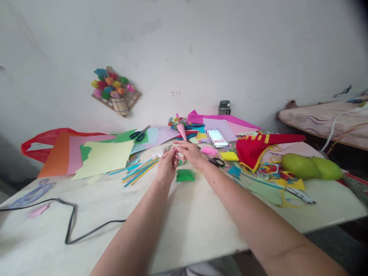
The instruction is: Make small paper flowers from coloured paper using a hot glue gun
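Note:
My left hand (168, 164) is closed in a pinch over the middle of the table, with a small pink piece (175, 150) at its fingertips. My right hand (191, 154) meets it from the other side, its fingers closed on the same piece. The piece is mostly covered, so its kind is unclear. Just below the hands lies a green packet (185, 175). A pink packet (209, 151) and a yellow packet (229, 156) are to the right, near black-handled scissors (217, 162). Blue and yellow paper strips (140, 171) lie left of my left hand.
Coloured paper sheets (105, 159) and dark scissors (140, 135) cover the back left. Behind the hands sits a pink paper cone (181, 131) with colourful bits. Right are a red cloth (253, 151), green fruit (300, 166) and scraps. A black cable (70, 222) crosses the front left.

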Demonstrator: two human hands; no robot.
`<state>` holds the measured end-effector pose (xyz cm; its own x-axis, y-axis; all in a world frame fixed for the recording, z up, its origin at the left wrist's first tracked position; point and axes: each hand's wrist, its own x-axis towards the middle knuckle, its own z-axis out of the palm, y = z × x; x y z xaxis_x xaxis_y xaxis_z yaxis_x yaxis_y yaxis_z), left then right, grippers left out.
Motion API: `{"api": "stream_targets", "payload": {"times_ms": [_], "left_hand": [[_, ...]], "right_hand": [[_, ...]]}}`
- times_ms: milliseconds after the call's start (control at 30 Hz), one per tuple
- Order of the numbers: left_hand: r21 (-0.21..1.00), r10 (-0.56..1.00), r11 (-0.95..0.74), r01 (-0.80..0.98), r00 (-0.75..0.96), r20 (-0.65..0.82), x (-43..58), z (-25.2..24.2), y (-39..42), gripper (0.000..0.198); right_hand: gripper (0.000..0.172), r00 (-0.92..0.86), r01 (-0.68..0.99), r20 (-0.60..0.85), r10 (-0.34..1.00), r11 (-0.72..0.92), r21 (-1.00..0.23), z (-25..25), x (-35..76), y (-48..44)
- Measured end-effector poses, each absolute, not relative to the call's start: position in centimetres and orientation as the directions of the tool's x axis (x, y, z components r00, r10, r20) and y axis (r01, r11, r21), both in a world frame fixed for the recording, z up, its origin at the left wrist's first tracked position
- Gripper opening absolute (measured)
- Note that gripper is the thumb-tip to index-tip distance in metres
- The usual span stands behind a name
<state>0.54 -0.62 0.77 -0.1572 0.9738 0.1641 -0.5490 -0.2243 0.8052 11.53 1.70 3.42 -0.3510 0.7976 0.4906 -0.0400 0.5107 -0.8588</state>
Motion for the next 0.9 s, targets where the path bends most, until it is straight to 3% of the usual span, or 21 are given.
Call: {"api": "stream_targets", "payload": {"times_ms": [100, 267, 433, 600, 733, 900], "left_hand": [[0.81, 0.969, -0.236, -0.536, -0.188, 0.158, 0.4, 0.8, -0.6, 0.022], [0.841, 0.961, -0.245, -0.483, -0.239, 0.142, 0.5, 1.0, -1.0, 0.024], [0.887, 0.958, -0.242, -0.394, -0.242, 0.154, 0.8, 1.4, -1.3, 0.03], [0.877, 0.971, -0.215, -0.429, -0.19, 0.146, 0.5, 1.1, -1.0, 0.032], [0.843, 0.97, -0.226, -0.489, -0.187, 0.152, 0.1, 0.8, -0.6, 0.03], [0.817, 0.986, -0.164, -0.553, -0.125, 0.114, -0.1, 0.8, -0.7, 0.026]], "right_hand": [[0.025, -0.421, -0.06, 0.442, 0.792, 0.462, -0.885, 3.3, 11.7, 1.6], [0.015, -0.359, 0.002, 0.558, 0.748, 0.599, -0.801, 3.0, 11.2, 1.8], [0.018, -0.31, 0.095, 0.595, 0.741, 0.647, -0.756, 2.6, 11.0, 2.5], [0.022, -0.357, 0.088, 0.615, 0.703, 0.681, -0.727, 2.6, 11.2, 2.5], [0.024, -0.466, -0.018, 0.497, 0.732, 0.554, -0.832, 2.9, 11.5, 1.9], [0.025, -0.465, -0.033, 0.392, 0.794, 0.426, -0.904, 2.9, 11.6, 1.7]]}}
